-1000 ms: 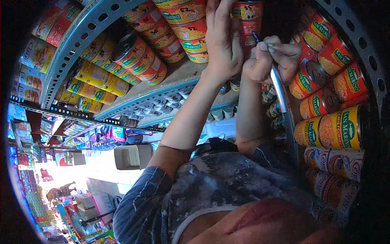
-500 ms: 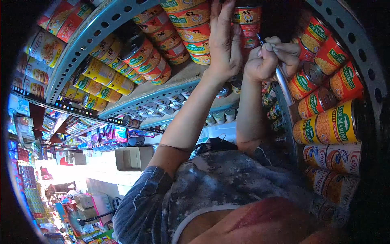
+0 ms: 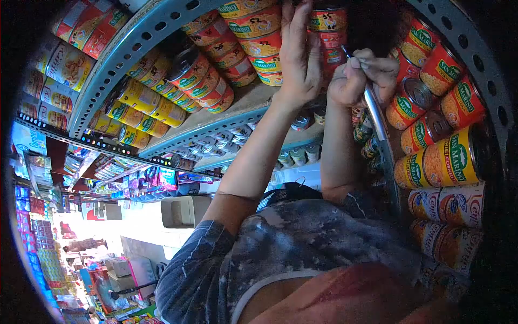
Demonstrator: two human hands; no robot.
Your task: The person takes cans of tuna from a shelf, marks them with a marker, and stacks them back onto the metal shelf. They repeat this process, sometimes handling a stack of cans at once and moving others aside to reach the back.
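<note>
My left hand [image 3: 298,51] is raised with its fingers stretched out flat, alongside a stack of red San Marino cans [image 3: 330,40]. The upper can there carries a handwritten 35. To its right, my right hand [image 3: 360,80] is closed round a silver pen [image 3: 373,110], whose dark tip points up close to that stack. Left of my left hand stands another stack of San Marino cans [image 3: 261,46], hand-marked 52. Part of the marked stack beside my palm is hidden behind my fingers.
Perforated metal shelf edges [image 3: 205,132] frame the racks. More stacked cans [image 3: 199,81] fill the upper shelf, and yellow chili corned tuna cans [image 3: 440,162] lie at the right. Behind are an open cardboard box [image 3: 186,211] and hanging packets [image 3: 156,178].
The view has shifted slightly, so the shelves and cans on the left sit a little further right. Both hands keep nearly the same pose, with the pen still in my right hand.
</note>
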